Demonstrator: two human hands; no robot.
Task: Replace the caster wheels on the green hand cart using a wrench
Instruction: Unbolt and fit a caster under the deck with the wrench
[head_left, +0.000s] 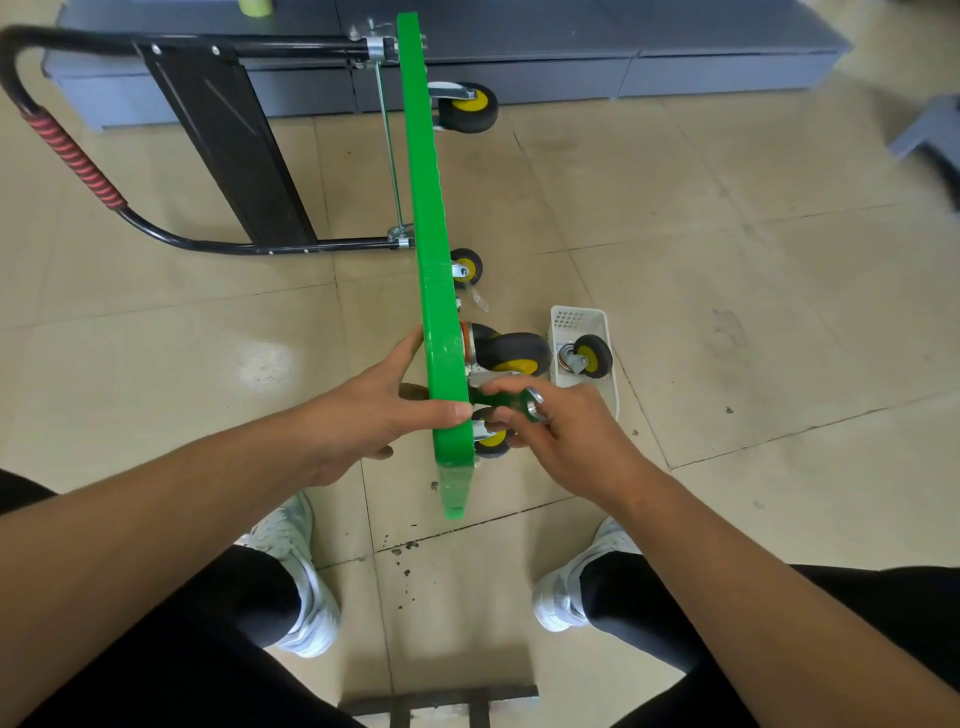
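knees: black trousers (234, 597) frame the bottom of the view, crouched over the tiled floor (727, 260).
left hand: left hand (374, 410) has fingers and thumb clamped across the near edge of the green hand cart (428, 208), which stands on its side on the floor.
right hand: right hand (561, 436) has fingers curled round the green wrench (511, 402), held at the nearest caster wheel (491, 439).
doing it well: seat the wrench fully on the nut, brace the deck, turn in short arcs.
spare: spare caster (589, 356) lies in the white basket (576, 317) just beside.
hidden: nut and wrench head sit behind fingers and deck; whether they are engaged, cannot tell.
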